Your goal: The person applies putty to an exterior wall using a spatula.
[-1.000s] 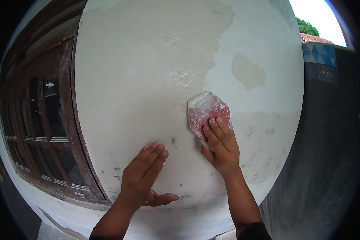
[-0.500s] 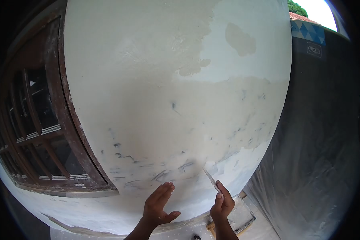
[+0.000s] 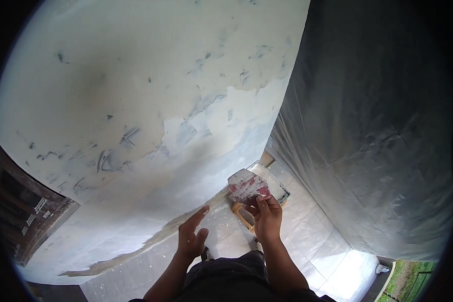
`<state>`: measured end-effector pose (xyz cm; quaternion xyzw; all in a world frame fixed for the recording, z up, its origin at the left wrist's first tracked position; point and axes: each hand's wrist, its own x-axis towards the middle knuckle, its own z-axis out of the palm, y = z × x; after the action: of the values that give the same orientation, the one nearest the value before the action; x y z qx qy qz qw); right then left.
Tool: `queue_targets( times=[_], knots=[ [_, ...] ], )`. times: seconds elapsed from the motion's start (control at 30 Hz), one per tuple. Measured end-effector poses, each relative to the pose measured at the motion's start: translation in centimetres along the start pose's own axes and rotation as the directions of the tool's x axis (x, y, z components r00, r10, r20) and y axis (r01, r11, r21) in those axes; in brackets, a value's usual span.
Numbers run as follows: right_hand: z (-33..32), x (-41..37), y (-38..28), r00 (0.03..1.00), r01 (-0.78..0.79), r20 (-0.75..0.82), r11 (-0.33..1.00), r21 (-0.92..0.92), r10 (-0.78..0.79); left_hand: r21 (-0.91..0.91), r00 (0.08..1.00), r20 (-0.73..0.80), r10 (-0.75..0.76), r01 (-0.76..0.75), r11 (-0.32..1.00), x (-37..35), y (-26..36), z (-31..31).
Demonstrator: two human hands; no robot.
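Note:
My right hand (image 3: 268, 216) grips a flat putty spreader (image 3: 246, 185) between thumb and fingers. Its broad reddish face, smeared with whitish putty, is turned up towards me. Empty, my left hand (image 3: 193, 237) hovers near the foot of the wall with fingers stretched out and thumb apart. The wall (image 3: 136, 95) carries cream and white patches with dark scuffs and scrape marks. Behind the spreader, partly hidden by it, a putty-stained tray (image 3: 273, 177) rests on what looks like a small wooden stool (image 3: 244, 217).
A dark plastic sheet (image 3: 367, 126) hangs along the right side. The brown wooden window frame (image 3: 50, 214) is at the lower left. Pale tiles (image 3: 307, 236) cover the floor, and my feet stand close below. Grass (image 3: 410, 274) shows at the lower right.
My view has tipped down and to the right. The spreader has come away from the wall and turned from edge-on to face-up; my left hand remains open.

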<state>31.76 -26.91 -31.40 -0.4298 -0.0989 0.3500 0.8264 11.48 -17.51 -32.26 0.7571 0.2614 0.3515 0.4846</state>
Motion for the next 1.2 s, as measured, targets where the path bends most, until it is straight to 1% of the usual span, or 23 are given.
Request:
queue_targets(
  times=[0.07,0.13,0.17,0.27,0.33,0.4,0.43,0.5,0.57,0.6,0.63,0.67,0.7,0.73,0.8,0.83,0.87,0.93,0.97,1.03,1.07,1.13,1.2],
  knots=[
    [-3.8,1.0,-0.6,0.997,-0.055,-0.049,0.998,0.007,0.056,0.028,0.998,-0.026,0.065,-0.064,0.998,1.3,0.1,3.2],
    [-8.0,2.3,-2.1,0.984,0.056,-0.155,0.983,-0.175,-0.084,0.019,0.994,-0.078,0.07,-0.069,0.997,2.5,0.2,6.1],
    [-10.5,3.2,-2.6,0.98,0.104,-0.138,0.962,-0.251,-0.142,0.029,0.993,-0.099,0.057,-0.055,0.998,2.7,-0.3,7.7],
    [-18.2,6.2,-4.1,0.98,0.021,-0.174,0.921,-0.389,-0.096,0.061,0.989,-0.148,0.011,-0.002,0.998,3.3,-2.6,13.0],
    [-23.0,8.1,-4.8,0.977,-0.069,-0.209,0.872,-0.485,-0.039,0.03,0.972,-0.192,-0.138,0.146,0.989,3.1,-4.7,16.6],
    [-26.9,9.8,-4.5,0.966,-0.187,-0.255,0.798,-0.572,0.043,-0.084,0.935,-0.237,-0.262,0.249,0.965,1.9,-8.2,20.2],
    [-28.5,10.5,-3.9,0.961,-0.211,-0.268,0.793,-0.572,0.062,-0.1,0.916,-0.238,-0.323,0.307,0.946,1.8,-9.5,21.6],
    [-31.7,11.6,-1.9,0.963,-0.252,-0.249,0.691,-0.677,0.107,-0.117,0.868,-0.253,-0.427,0.411,0.904,0.8,-11.7,24.2],
    [-34.3,12.5,0.5,0.955,-0.293,-0.26,0.615,-0.732,0.145,-0.211,0.767,-0.22,-0.603,0.566,0.797,-0.8,-15.1,27.1],
    [-35.2,13.4,1.8,0.956,-0.294,-0.251,0.554,-0.779,0.154,-0.263,0.7,-0.199,-0.686,0.636,0.725,-1.1,-16.9,28.4],
    [-35.5,14.8,3.1,0.956,-0.293,-0.242,0.552,-0.781,0.166,-0.276,0.665,-0.166,-0.728,0.677,0.682,-1.8,-19.1,29.6],
    [-35.8,15.2,4.4,0.971,-0.238,-0.209,0.436,-0.868,0.115,-0.372,0.585,-0.136,-0.8,0.718,0.588,-2.8,-21.4,31.2],
    [-36.1,15.7,5.8,0.984,-0.177,-0.164,0.308,-0.935,0.068,-0.369,0.548,-0.113,-0.829,0.751,0.547,-3.4,-23.1,32.2],
    [-36.3,17.0,7.6,0.984,-0.175,-0.158,0.305,-0.936,0.081,-0.365,0.52,-0.087,-0.85,0.777,0.513,-3.6,-25.3,33.1],
    [-37.2,18.3,10.5,0.987,-0.124,-0.094,0.237,-0.964,0.134,-0.374,0.488,-0.098,-0.867,0.789,0.487,-4.3,-28.9,35.0],
    [-37.6,19.1,12.2,0.992,-0.038,-0.007,0.252,-0.967,0.124,-0.379,0.483,-0.113,-0.869,0.787,0.487,-4.1,-30.5,35.6],
    [-37.9,19.8,13.8,0.99,-0.05,-0.015,0.242,-0.969,0.143,-0.382,0.462,-0.112,-0.88,0.797,0.468,-4.0,-31.9,36.2],
    [-38.1,21.0,16.6,0.969,-0.023,0.028,0.2,-0.98,0.247,-0.218,0.511,-0.149,-0.847,0.818,0.532,-4.1,-34.3,37.1],
    [-38.2,21.3,17.9,0.964,-0.034,0.019,0.193,-0.981,0.266,-0.219,0.492,-0.148,-0.858,0.829,0.514,-4.1,-35.2,37.5],
    [-38.3,21.8,20.2,0.956,0.076,0.115,0.149,-0.986,0.271,-0.382,0.439,-0.096,-0.893,0.812,0.441,-3.5,-36.5,38.2],
    [-38.3,22.0,20.9,0.954,0.074,0.113,0.147,-0.986,0.278,-0.384,0.433,-0.096,-0.896,0.815,0.435,-3.0,-36.9,38.5],
    [-38.3,22.2,22.0,0.946,0.116,0.133,0.074,-0.99,0.297,-0.675,0.297,-0.022,-0.955,0.7,0.233,-2.2,-37.1,38.9],
    [-38.5,22.4,22.7,0.949,0.131,0.153,0.099,-0.987,0.277,-0.719,0.264,0.007,-0.965,0.672,0.178,-1.8,-37.7,38.9]
  ],
)
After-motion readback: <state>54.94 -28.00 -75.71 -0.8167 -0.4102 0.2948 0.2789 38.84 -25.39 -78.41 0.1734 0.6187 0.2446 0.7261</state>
